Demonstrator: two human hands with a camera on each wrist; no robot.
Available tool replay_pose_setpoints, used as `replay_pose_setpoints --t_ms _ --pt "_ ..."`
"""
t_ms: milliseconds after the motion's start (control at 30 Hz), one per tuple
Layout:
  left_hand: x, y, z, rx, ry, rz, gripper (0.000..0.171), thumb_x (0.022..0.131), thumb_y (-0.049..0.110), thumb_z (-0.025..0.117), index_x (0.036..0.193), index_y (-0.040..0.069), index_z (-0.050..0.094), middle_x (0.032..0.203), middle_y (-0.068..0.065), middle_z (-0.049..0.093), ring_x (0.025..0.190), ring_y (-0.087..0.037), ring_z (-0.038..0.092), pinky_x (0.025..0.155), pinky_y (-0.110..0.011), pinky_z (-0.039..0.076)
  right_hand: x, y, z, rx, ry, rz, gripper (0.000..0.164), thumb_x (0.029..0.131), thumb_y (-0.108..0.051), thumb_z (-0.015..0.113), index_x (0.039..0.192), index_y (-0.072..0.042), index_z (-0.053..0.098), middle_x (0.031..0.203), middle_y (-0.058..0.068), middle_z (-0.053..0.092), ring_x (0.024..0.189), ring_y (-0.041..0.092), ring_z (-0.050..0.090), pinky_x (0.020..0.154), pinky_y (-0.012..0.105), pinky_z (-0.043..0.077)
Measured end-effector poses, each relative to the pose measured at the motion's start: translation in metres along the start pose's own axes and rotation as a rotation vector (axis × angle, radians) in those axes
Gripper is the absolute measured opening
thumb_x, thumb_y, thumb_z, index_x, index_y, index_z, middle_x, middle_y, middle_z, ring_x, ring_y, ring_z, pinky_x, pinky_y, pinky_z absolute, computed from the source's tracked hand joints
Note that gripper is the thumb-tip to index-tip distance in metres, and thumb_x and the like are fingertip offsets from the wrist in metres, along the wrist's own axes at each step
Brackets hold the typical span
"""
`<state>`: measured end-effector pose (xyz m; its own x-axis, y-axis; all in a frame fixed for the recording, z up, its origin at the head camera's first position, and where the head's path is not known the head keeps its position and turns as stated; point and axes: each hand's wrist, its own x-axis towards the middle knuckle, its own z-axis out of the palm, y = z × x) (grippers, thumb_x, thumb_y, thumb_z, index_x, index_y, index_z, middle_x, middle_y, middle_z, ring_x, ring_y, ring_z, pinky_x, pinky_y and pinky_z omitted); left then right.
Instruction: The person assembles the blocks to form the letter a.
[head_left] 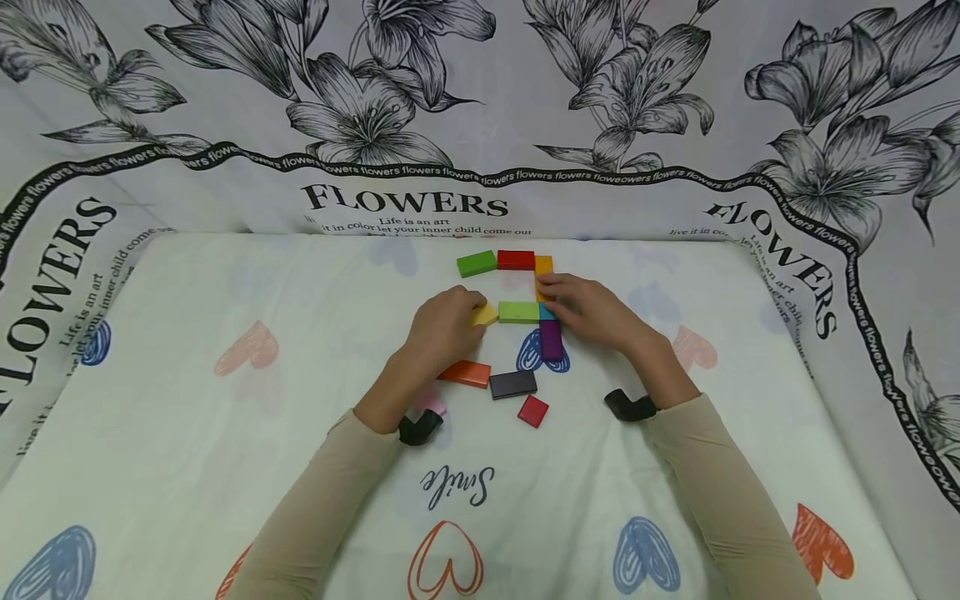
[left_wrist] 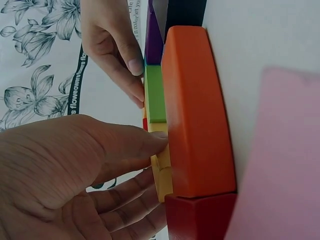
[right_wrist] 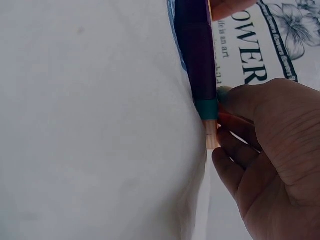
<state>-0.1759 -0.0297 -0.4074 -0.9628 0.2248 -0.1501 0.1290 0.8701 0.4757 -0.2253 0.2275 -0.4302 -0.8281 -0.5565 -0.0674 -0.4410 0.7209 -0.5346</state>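
Note:
My left hand (head_left: 447, 325) pinches a yellow block (head_left: 486, 314) at the left end of a light green block (head_left: 519, 312). In the left wrist view its thumb presses the yellow block (left_wrist: 161, 155), while the other fingers spread behind. My right hand (head_left: 588, 308) reaches in from the right. Its extended fingers lie across an orange-yellow block (head_left: 543, 265), and its thumb touches a small blue block (head_left: 547, 311), teal in the right wrist view. Below the blue block stands a purple block (head_left: 551, 340). A red block (head_left: 516, 260) and a green block (head_left: 477, 264) continue the top row.
Nearer me lie an orange block (head_left: 467, 373), a dark grey block (head_left: 513, 384) and a small red block (head_left: 533, 411). A pink piece (head_left: 430, 400) sits partly behind the left wrist. Another red block (left_wrist: 200, 215) adjoins the orange one. The printed cloth (head_left: 225, 467) covers the table.

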Motion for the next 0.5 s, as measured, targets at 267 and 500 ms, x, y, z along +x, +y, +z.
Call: replay_pose_setpoints --t_ms 267,500 --pt "-0.0005 -0.0003 -0.0009 0.006 -0.004 0.022 0.041 0.096 0.014 0.075 0.137 0.007 0.071 0.126 -0.013 0.073 0.107 -0.028 0.064 0.101 -0.041 0.057 0.0012 -0.0005 -0.0007 0.007 0.000 0.009 0.044 0.107 -0.015 0.061 0.150 -0.006 0.058 0.165 0.009 0.050 0.159 0.033 0.039 0.130 0.053 0.033" --pt "-0.0025 0.0005 0.0009 0.015 0.004 0.031 0.040 0.096 0.013 0.074 0.136 0.006 0.071 0.121 -0.013 0.072 0.102 -0.027 0.063 0.096 -0.039 0.057 -0.0006 -0.0021 -0.0005 0.010 -0.003 0.007 0.044 0.108 -0.015 0.061 0.150 -0.006 0.057 0.165 0.009 0.049 0.159 0.033 0.039 0.131 0.053 0.032"
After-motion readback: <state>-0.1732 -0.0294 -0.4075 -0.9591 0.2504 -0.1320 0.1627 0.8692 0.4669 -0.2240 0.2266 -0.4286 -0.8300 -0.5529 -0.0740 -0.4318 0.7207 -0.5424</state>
